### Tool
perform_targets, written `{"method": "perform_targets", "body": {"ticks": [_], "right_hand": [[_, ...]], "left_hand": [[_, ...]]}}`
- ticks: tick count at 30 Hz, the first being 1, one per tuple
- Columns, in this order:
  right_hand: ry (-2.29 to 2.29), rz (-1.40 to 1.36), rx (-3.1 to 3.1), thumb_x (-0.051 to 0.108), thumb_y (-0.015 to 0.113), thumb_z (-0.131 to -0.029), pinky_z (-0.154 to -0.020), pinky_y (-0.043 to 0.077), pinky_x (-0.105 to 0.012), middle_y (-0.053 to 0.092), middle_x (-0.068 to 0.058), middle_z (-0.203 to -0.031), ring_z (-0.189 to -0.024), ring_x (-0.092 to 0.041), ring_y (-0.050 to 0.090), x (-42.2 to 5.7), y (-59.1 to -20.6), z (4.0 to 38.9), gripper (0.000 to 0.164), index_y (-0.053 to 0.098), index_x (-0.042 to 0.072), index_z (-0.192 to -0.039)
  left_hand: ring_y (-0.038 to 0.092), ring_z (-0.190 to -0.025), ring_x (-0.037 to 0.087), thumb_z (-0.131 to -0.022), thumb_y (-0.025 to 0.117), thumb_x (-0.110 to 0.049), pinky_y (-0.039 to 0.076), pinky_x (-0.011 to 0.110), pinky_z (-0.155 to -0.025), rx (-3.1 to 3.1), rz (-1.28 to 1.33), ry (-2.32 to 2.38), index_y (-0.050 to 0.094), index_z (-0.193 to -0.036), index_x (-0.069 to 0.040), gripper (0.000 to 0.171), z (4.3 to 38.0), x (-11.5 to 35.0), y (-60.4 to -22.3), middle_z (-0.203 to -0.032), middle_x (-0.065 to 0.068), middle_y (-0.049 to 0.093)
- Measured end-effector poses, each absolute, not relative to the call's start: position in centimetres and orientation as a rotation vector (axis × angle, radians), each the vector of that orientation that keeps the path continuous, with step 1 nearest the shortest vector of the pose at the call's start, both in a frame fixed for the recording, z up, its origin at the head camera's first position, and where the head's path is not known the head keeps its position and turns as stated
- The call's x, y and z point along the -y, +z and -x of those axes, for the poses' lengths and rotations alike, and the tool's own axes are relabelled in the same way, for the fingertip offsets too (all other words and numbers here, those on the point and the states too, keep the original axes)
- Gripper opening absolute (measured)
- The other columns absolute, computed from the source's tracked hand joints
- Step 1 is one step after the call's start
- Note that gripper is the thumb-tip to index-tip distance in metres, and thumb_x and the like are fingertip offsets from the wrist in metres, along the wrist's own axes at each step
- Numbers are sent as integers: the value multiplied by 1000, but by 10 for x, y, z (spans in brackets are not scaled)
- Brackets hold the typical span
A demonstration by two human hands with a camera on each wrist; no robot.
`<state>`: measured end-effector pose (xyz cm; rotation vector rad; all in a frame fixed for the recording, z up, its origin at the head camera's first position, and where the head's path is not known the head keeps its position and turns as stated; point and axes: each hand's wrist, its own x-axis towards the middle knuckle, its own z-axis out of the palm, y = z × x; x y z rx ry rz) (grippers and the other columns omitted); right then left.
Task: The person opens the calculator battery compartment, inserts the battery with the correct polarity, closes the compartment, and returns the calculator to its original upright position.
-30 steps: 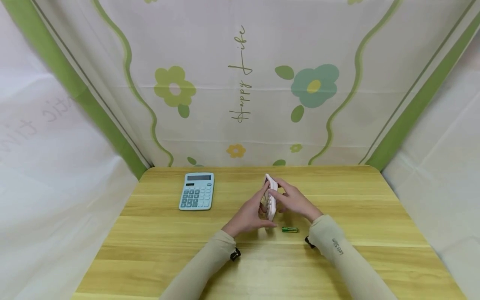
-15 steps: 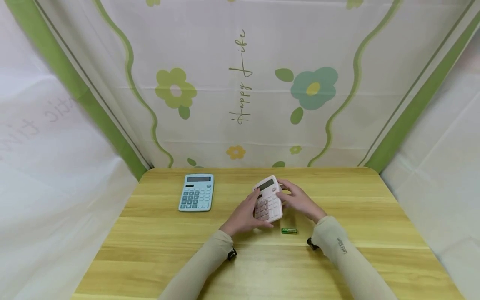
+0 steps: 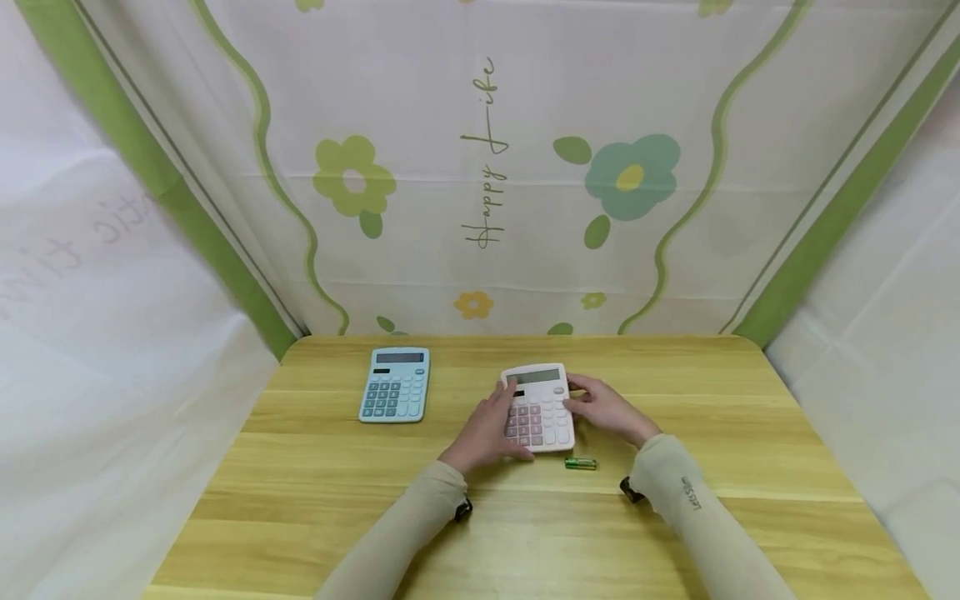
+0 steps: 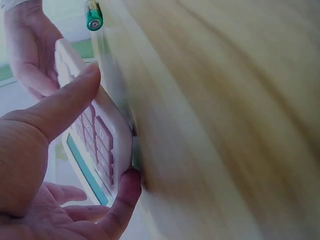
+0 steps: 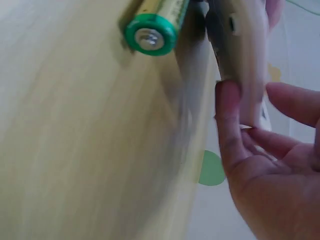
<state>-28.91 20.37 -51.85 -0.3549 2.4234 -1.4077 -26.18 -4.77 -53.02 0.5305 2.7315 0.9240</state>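
Pink calculator (image 3: 553, 408), which I saw nearly edge-on one second ago and steeply slanted half a second ago, now turned almost flat, face up, sitting lower in my head view. Right hand (image 3: 609, 410) shifted slightly rightward, off calculator's face to right edge.

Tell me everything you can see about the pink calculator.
The pink calculator looks plastic, pale-bodied with rounded corners, a grey display at the far end, a dark strip below it, and keys in darker pink and near-white. It is face up, right of the blue calculator. The left hand holds its left side and near corner; the right hand holds its right edge, one finger against the underside. Whether it touches the table is unclear.
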Motion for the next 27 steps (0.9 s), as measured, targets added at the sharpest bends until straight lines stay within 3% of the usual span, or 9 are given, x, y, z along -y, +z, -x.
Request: {"method": "perform_targets", "body": {"ticks": [4, 10, 21, 27], "right_hand": [[-1315, 330, -2482, 16, 58, -106, -107, 51, -52, 56, -25, -144, -125, -37, 62, -203, -524, 290, 53, 45, -3, -153], [-1289, 293, -2511, 19, 60, -105, -91, 55, -40, 63, -16, -128, -111, -26, 65, -201, -527, 290, 49, 52, -2, -149], [-1283, 257, -2533, 15, 61, -104, -87, 61, -36, 63, -21, -126, -105, -26, 68, -196, -521, 283, 52, 48, -8, -149], [-1275, 208, -2535, 18, 61, -104, -85, 62, -34, 63, -21, -129, -102, -22, 70, -187, -517, 281, 54, 47, -8, -150]], "left_hand": [[25, -153, 50, -72, 96, -37, 27, 57, -126, -2752, -481, 890, 9, -168, -14, 131, 260, 47, -531, -172, 22, 12], [25, -153, 50, -75, 94, -36, 26, 57, -126, -2754, -460, 876, 9, -168, -13, 128, 259, 48, -529, -172, 21, 12], [27, -154, 47, -74, 94, -38, 27, 54, -127, -2773, -466, 861, 8, -168, -11, 130, 259, 48, -529, -172, 20, 14], [38, -149, 41, -75, 93, -42, 36, 50, -123, -2858, -471, 744, 11, -167, -9, 128, 257, 53, -528, -171, 17, 22]]}}
